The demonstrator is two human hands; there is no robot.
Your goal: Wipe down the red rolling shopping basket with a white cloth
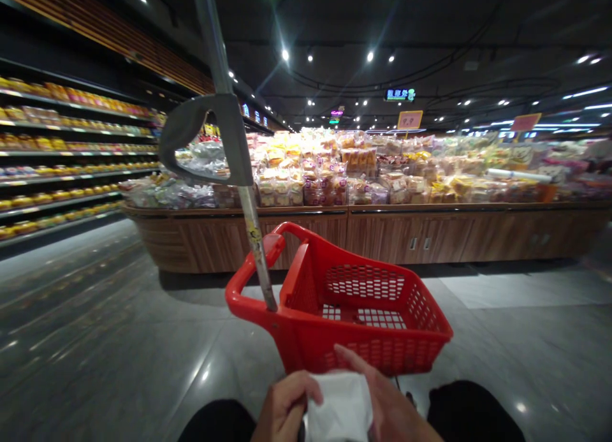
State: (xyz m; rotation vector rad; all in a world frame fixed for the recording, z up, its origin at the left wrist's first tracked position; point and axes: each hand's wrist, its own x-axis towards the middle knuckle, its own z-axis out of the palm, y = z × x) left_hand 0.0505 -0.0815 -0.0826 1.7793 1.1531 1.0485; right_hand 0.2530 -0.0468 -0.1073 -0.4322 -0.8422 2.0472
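Observation:
Both my hands are at the bottom middle of the view, holding a white folded paper or tissue [342, 407] between them. My left hand [285, 407] is curled with fingers closed on its left edge. My right hand [389, 404] lies along its right side, thumb stretched over the top. Just ahead stands a red plastic shopping basket [430, 317] on the floor, with nothing visible inside. Its grey pull handle [224, 136] rises upright from the near left corner.
A long wooden display counter [363, 235] piled with bagged bread and snacks runs across ahead. Shelves of packaged goods [62, 161] line the left wall. Glossy grey floor spreads to the left and right of the basket. Price signs hang above the counter.

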